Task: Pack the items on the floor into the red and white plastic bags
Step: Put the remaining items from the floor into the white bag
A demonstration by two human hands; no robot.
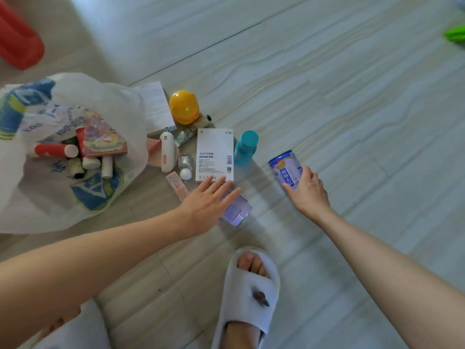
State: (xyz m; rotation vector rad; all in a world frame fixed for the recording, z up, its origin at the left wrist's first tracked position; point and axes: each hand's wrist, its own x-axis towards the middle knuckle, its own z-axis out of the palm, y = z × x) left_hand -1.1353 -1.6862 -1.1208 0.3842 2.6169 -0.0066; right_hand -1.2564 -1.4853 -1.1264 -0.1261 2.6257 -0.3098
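my right hand [305, 190] grips the blue can [286, 168] at 3 o'clock for bagging, my left hand [210, 202] reaches flat-fingered over the lilac jar [237, 210], the white bag [75, 152] gaping at 9 o'clock to receive both.

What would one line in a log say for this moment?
right hand: grips blue can | left hand: open, over purple jar | white bag: partly filled

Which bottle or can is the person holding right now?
The blue-and-white printed can: the right hand grips it. The teal bottle stands untouched, apart from both hands.
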